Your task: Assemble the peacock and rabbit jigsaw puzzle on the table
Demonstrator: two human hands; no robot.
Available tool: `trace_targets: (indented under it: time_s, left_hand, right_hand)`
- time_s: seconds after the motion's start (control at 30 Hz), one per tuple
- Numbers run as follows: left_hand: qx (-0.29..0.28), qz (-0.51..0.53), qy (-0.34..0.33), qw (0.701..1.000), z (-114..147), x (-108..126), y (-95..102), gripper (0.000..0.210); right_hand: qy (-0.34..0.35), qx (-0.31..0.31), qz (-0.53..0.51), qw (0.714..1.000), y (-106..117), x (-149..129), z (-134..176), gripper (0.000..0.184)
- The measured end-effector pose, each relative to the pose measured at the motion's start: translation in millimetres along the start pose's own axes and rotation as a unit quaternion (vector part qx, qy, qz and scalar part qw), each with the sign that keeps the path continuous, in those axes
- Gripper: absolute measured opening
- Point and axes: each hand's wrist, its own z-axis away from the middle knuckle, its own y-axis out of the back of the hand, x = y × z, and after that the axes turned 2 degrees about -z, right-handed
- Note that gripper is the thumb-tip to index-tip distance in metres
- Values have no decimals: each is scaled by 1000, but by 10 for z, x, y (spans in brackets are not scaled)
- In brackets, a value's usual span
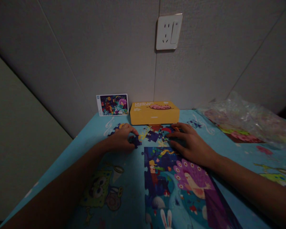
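Note:
My left hand (122, 139) is curled at the left of the loose pieces, thumb and forefinger around a dark blue puzzle piece (136, 141). My right hand (192, 146) lies with its fingers apart, fingertips touching the pile of loose puzzle pieces (153, 136) in front of the box. Nearer to me, below both hands, is a joined section of jigsaw puzzle (178, 187) showing a pink peacock, a blue stream and rabbit ears. Its left edge has open tabs and notches. Some pieces are partly hidden behind my left hand.
A yellow puzzle box (154, 118) stands against the wall, with a picture card (113, 105) leaning at its left. Crumpled clear plastic (252, 117) covers a colourful sheet at the right. One piece (194, 124) lies apart on the blue cartoon tablecloth (85, 140). A socket (169, 31) is above.

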Motion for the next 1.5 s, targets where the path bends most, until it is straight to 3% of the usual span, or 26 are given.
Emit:
trace_targets:
  time_s: [0.2, 0.27, 0.37, 0.57, 0.73, 0.9, 1.0, 1.13, 1.37, 1.5]
  left_hand:
    - [-51, 176, -65, 981, 26, 27, -7, 37]
    - [-58, 192, -79, 977, 29, 21, -2, 36]
    - [-72, 206, -58, 974, 25, -8, 34, 40]
    - [-175, 320, -22, 931, 54, 14, 168, 28]
    - [-253, 268, 10, 929, 116, 170, 142, 27]
    - [-227, 164, 9, 960, 144, 282, 92, 24]
    - [-227, 166, -9, 959, 139, 281, 91, 22]
    - [-245, 242, -25, 939, 109, 166, 55, 24]
    - [-250, 382, 8, 890, 60, 12, 19, 49]
    - [-245, 391, 1, 887, 60, 21, 23, 46]
  right_hand:
    - [2, 9, -3, 1000, 13, -5, 0, 24]
    - [4, 10, -6, 1000, 11, -4, 4, 24]
    - [6, 8, -4, 1000, 10, -2, 9, 24]
    - [4, 9, -1, 1000, 12, -15, 11, 25]
    - [9, 11, 3, 1000, 16, -12, 10, 25]
    - [7, 10, 4, 1000, 19, -23, 1, 25]
    - [5, 12, 6, 1000, 18, -38, -4, 25]
    - [10, 18, 4, 1000, 15, -41, -3, 26]
    - [18, 39, -8, 999, 30, -12, 3, 25]
    - [26, 52, -10, 998, 49, -16, 3, 24]
